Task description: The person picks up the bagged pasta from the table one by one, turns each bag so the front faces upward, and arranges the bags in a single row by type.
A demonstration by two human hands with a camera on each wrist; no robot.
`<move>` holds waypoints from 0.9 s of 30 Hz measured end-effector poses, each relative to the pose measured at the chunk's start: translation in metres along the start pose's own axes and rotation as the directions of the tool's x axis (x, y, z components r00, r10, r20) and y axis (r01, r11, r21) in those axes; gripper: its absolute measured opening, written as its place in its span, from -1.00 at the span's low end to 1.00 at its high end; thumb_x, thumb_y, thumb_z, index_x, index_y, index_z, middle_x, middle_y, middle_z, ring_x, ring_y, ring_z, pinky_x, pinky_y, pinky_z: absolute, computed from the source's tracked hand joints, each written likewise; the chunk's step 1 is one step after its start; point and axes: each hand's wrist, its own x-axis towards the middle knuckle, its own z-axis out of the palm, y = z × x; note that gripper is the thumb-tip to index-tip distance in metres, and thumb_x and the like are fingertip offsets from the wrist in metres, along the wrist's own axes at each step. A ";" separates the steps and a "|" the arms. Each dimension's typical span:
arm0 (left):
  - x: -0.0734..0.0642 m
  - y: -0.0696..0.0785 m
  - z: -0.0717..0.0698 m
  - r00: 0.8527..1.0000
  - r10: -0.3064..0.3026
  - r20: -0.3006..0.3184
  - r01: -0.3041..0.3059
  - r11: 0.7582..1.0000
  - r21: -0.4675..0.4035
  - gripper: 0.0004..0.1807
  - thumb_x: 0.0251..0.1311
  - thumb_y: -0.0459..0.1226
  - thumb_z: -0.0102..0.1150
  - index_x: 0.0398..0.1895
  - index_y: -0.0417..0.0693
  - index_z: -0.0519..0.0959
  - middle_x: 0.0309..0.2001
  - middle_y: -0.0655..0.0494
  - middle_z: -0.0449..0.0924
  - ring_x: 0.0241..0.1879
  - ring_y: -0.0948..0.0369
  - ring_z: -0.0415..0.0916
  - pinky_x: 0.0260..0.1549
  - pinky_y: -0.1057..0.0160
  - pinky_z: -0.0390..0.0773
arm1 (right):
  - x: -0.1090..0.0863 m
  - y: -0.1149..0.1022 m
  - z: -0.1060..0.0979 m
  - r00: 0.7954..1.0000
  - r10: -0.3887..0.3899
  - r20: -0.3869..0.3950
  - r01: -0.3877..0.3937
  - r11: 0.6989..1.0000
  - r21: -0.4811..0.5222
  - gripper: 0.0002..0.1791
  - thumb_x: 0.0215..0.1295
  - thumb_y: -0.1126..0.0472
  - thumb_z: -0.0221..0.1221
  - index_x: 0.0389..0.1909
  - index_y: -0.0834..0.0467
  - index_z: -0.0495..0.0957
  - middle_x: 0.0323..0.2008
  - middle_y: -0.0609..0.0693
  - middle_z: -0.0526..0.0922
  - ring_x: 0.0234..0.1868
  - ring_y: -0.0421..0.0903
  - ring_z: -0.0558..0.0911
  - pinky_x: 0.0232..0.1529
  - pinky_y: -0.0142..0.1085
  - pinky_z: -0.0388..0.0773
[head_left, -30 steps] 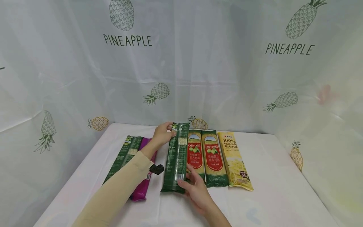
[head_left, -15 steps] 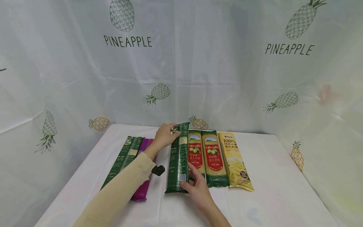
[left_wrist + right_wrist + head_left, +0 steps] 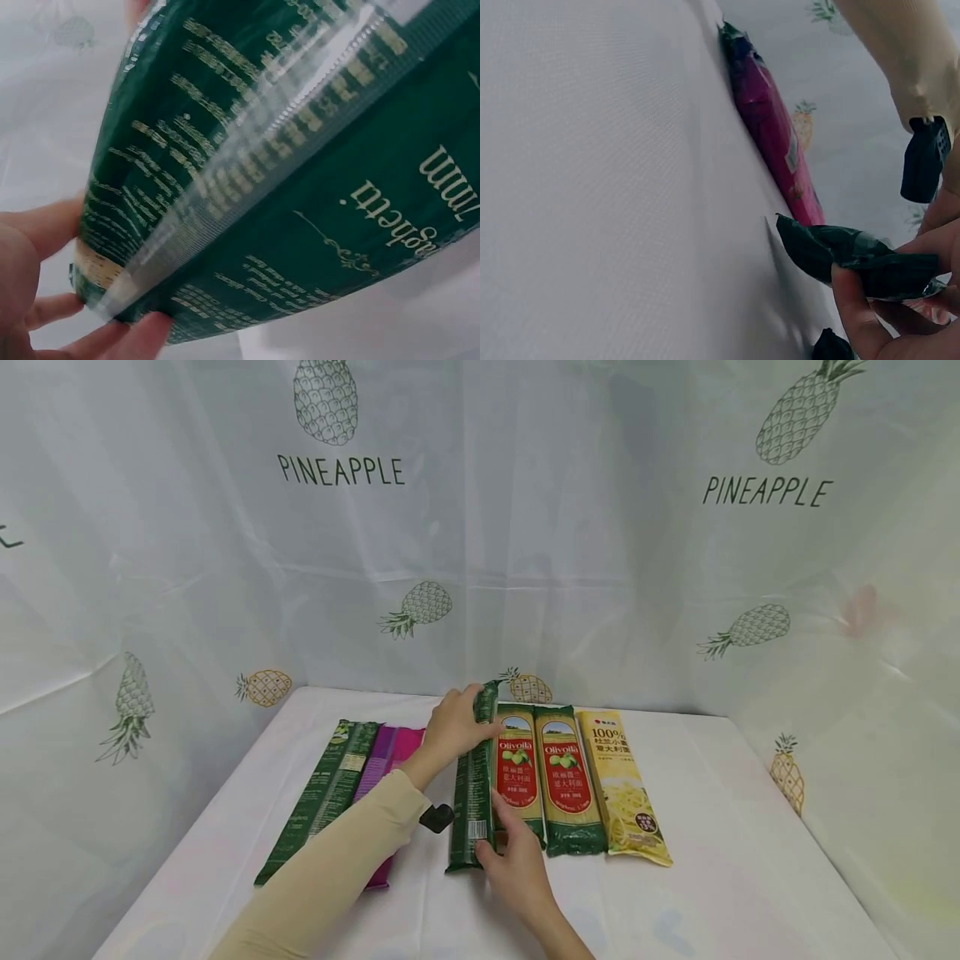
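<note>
A green spaghetti pack [image 3: 471,797] is held between both hands, tilted up on its long side so it looks narrow in the head view. My left hand [image 3: 452,727] grips its far end, the thumb reaching across toward the right. At the near end, by the barcode, my right hand [image 3: 519,864] pinches the lower right edge. The printed green back of this spaghetti pack [image 3: 315,180] fills much of the left wrist view. In the right wrist view, its crimped end [image 3: 832,247] sits between thumb and fingers, above the white cloth.
Right of the held pack lie two red-labelled spaghetti packs [image 3: 519,768] [image 3: 567,777] and a yellow pasta pack [image 3: 624,785]. Left of it lie a purple pack [image 3: 386,760], partly behind the left sleeve, and another green pack [image 3: 318,797]. Pineapple-print curtain [image 3: 570,568] rises behind the white-covered table [image 3: 712,835].
The held spaghetti pack has turned from showing its broad back to nearly edge-on and shifted slightly right. My left hand has moved right with its far end; my right hand stays at the near end.
</note>
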 end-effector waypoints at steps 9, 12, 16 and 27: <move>0.008 -0.012 -0.004 0.995 0.078 -0.068 -0.081 0.996 -0.042 -0.31 0.28 -0.32 0.35 0.51 -0.13 0.46 0.20 -0.21 0.67 -0.50 0.13 0.47 -0.37 0.11 0.53 | 0.002 -0.005 -0.002 0.999 -0.024 -0.021 0.024 1.000 -0.016 -0.22 0.32 0.33 0.35 0.55 -0.11 0.43 0.27 0.09 0.63 0.04 -0.02 0.69 -0.04 -0.29 0.68; 0.008 -0.014 -0.008 0.993 0.079 -0.084 -0.085 0.994 -0.075 -0.31 0.30 -0.35 0.34 0.52 -0.13 0.46 0.22 -0.23 0.66 -0.66 0.26 0.31 -0.50 0.24 0.43 | 0.002 -0.005 -0.001 0.999 0.022 -0.025 -0.021 1.000 0.019 -0.25 0.32 0.27 0.41 0.51 -0.14 0.46 0.28 0.08 0.63 0.06 -0.01 0.69 -0.01 -0.24 0.70; 0.007 -0.013 -0.015 0.989 0.088 -0.117 -0.102 0.987 -0.122 -0.33 0.35 -0.40 0.28 0.55 -0.10 0.43 0.23 -0.25 0.64 -0.73 0.30 0.21 -0.68 0.32 0.29 | 0.003 -0.006 -0.004 0.991 0.133 0.028 -0.136 0.979 0.150 -0.18 0.32 0.18 0.46 0.58 -0.02 0.36 0.38 0.21 0.53 0.12 0.04 0.69 0.04 -0.15 0.72; 0.007 -0.003 -0.030 0.980 0.129 -0.149 -0.156 0.971 -0.183 -0.36 0.30 -0.48 0.20 0.48 -0.09 0.53 0.22 -0.21 0.65 -0.66 0.25 0.29 -0.66 0.32 0.33 | 0.014 -0.008 -0.023 0.899 0.195 0.392 -0.383 0.784 0.489 -0.04 0.52 0.09 0.24 0.68 0.35 -0.08 0.33 0.28 0.43 0.20 0.03 0.60 0.29 -0.11 0.58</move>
